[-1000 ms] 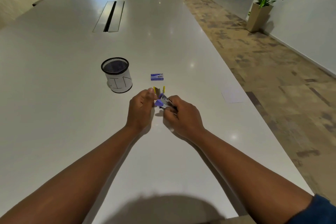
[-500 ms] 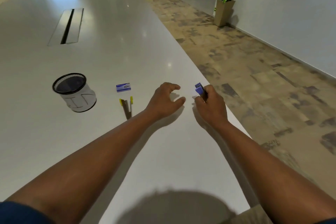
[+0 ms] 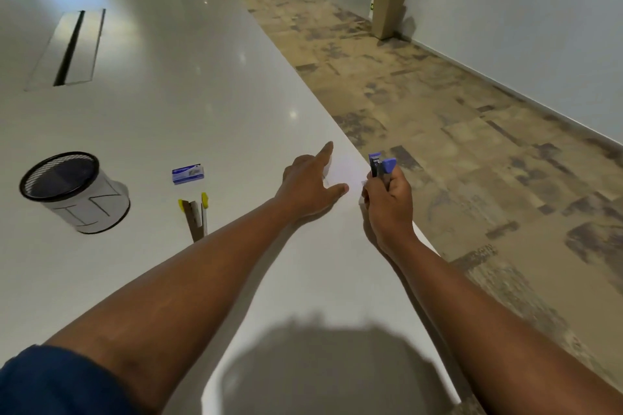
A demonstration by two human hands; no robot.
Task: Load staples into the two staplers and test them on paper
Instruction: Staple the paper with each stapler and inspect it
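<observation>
Your right hand (image 3: 387,202) holds the blue stapler (image 3: 381,165) upright in a closed grip at the table's (image 3: 168,94) right edge, its purple top poking out above your knuckles, much as it did half a second ago. A second ago that stapler sat between both hands near the middle of the table, just in front of the yellow stapler (image 3: 195,216); now it is well to the right of it.

Your left hand (image 3: 310,185) has let go and reached further out. Half a second ago it hovered in a loose curl; now it lies spread, forefinger stretched forward and thumb out to the right, on or just over the sheet of white paper (image 3: 344,168) at the table edge. The paper is faint against the white top, so you cannot tell whether your fingers press it. Hand and stapler are near each other but apart.

The yellow stapler lies open on the table where it was, its two arms splayed. The small blue staple box (image 3: 188,174) rests just beyond it, and the black mesh cup (image 3: 74,192) stands further left; none of these has shifted on the table, though your head has turned right and they sit further left in view.
</observation>
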